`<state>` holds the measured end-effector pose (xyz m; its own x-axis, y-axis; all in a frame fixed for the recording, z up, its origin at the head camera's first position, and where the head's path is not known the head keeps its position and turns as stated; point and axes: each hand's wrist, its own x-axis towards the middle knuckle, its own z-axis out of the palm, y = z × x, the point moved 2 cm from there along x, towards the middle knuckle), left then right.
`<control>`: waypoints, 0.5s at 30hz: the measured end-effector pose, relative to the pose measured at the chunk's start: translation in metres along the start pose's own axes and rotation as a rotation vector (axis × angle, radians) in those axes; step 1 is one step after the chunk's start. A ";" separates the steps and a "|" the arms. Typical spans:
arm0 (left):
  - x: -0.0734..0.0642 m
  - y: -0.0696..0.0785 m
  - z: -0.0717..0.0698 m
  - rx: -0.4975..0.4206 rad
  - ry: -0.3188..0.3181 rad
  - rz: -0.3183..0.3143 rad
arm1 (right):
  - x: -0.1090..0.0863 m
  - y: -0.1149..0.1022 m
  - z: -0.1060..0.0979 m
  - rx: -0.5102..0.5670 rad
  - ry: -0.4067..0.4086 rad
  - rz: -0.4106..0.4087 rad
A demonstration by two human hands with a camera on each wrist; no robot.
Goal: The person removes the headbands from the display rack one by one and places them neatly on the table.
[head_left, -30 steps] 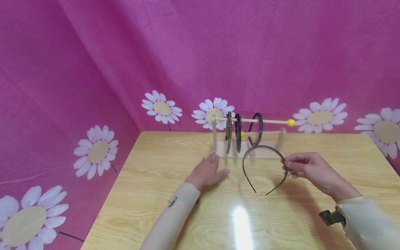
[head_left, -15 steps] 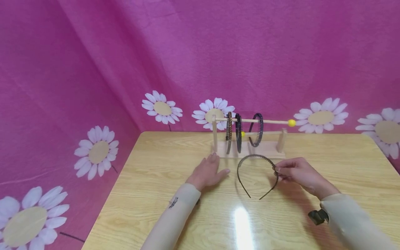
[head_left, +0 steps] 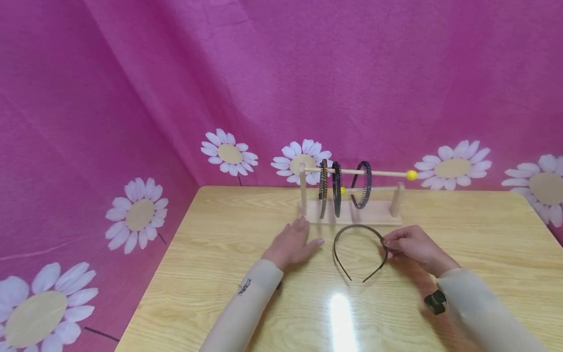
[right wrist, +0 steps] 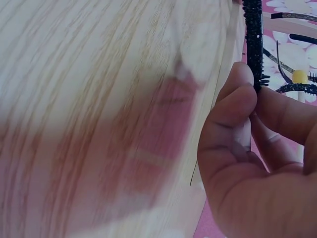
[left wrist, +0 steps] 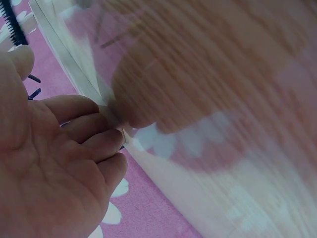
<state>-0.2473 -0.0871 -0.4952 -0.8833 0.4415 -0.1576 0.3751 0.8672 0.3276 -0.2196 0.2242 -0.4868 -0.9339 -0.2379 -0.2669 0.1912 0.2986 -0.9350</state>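
Dark headband (head_left: pixel 357 226) was pinched before the stand (head_left: pixel 377 213).
The right hand (head_left: pixel 415 247) held one side only, which might let it twist; the relaxed left hand (head_left: pixel 291 243) lay by the stand's corner.

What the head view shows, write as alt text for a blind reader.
A right hand pinches a thin, dark, toothed headband before a pale wooden rack bearing three dark, arched headbands. The left hand lies by the rack's left end on a yellowish wood-grain table; pink daisy-print fabric behind.
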 end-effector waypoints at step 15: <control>0.000 0.000 0.000 -0.007 0.008 0.000 | 0.012 0.002 0.008 -0.082 0.028 0.014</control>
<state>-0.2474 -0.0872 -0.4957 -0.8853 0.4400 -0.1505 0.3732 0.8653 0.3345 -0.2286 0.2150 -0.4940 -0.9397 -0.2078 -0.2717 0.1797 0.3762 -0.9090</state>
